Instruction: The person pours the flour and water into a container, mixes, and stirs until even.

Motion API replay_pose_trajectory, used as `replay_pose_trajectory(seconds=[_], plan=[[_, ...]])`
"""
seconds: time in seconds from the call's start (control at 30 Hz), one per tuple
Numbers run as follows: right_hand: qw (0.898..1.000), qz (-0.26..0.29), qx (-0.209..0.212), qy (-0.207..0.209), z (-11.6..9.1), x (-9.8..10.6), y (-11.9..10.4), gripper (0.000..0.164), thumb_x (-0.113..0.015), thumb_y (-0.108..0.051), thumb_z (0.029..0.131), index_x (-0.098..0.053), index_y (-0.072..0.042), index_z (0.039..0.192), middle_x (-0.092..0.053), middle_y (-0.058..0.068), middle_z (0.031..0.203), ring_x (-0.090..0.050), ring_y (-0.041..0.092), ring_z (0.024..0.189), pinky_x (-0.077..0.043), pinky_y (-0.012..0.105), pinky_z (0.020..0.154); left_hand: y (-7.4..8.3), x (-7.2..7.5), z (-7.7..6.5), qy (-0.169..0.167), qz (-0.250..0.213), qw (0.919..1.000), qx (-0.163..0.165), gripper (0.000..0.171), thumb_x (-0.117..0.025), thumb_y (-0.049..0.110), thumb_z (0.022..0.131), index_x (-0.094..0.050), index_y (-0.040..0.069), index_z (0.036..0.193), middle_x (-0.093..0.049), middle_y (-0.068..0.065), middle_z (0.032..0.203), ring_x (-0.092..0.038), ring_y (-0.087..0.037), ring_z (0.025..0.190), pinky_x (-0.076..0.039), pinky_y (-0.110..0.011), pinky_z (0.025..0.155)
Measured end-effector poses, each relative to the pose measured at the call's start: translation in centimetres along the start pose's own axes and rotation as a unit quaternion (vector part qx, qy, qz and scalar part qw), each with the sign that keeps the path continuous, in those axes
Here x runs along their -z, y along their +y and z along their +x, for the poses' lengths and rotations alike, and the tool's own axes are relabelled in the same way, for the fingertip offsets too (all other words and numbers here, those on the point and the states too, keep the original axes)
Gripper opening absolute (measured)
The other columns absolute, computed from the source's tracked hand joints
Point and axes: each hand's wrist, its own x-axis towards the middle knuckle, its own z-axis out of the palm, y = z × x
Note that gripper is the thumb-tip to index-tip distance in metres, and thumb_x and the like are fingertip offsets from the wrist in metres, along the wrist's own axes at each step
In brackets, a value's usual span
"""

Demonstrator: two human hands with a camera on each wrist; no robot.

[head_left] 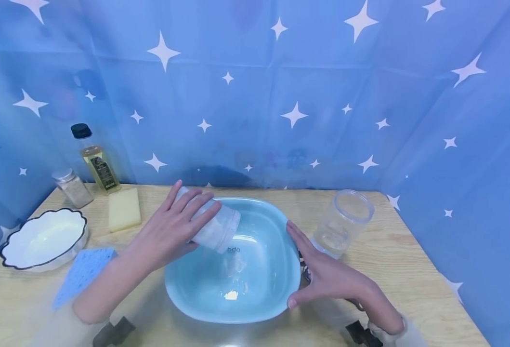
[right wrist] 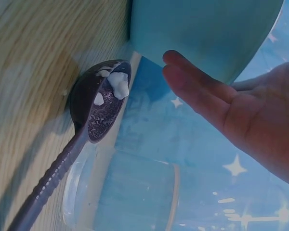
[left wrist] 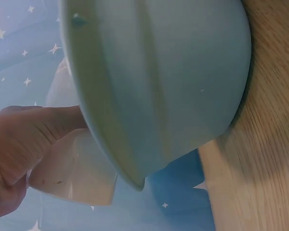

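A translucent jar [head_left: 220, 229] is tilted over the blue basin [head_left: 265, 274] on the counter [head_left: 402, 265], clasped in the grip of the left hand [head_left: 176, 229]; the basin is flanked by the right hand [head_left: 326, 272], its grip spread.

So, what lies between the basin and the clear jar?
In the right wrist view, a dark spoon with white lumps lies between the basin and clear jar; in the head view, the right hand partly hides it.
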Motion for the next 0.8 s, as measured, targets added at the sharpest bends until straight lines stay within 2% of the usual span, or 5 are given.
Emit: replay_pose_trajectory(seconds=[0.3,0.63,0.8], plan=[[1.0,0.008,-0.01,0.003,0.28,-0.15,0.19,0.132,-0.082,-0.051,0.059,0.006,-0.013,0.15,0.008,0.003,0.155,-0.016,0.033,0.136,-0.033,0.054,0.1,0.21,0.47,0.02,-0.024,0.011,0.9997,-0.002,0.092,-0.087,0.033,0.058,-0.042,0.009,0.135,-0.046,-0.016,0.133,-0.038,-0.035,0.123,-0.023,-0.056,0.106],[1.0,0.016,-0.014,0.002,0.34,0.03,0.46,0.133,-0.084,-0.047,0.058,0.006,-0.014,0.15,0.009,0.001,0.154,-0.013,0.032,0.136,-0.032,0.053,0.101,0.47,0.34,0.46,-0.038,0.004,0.9992,-0.011,0.09,-0.088,0.029,0.06,-0.042,0.009,0.135,-0.046,-0.016,0.133,-0.038,-0.035,0.123,-0.024,-0.057,0.104],[1.0,0.021,-0.02,-0.004,0.5,0.13,0.34,0.133,-0.084,-0.047,0.059,0.007,-0.015,0.149,0.008,0.006,0.155,-0.012,0.032,0.137,-0.03,0.054,0.102,0.56,0.47,0.75,-0.038,0.005,0.9992,-0.015,0.092,-0.089,0.028,0.058,-0.042,0.009,0.135,-0.046,-0.016,0.133,-0.038,-0.035,0.122,-0.024,-0.058,0.104]])
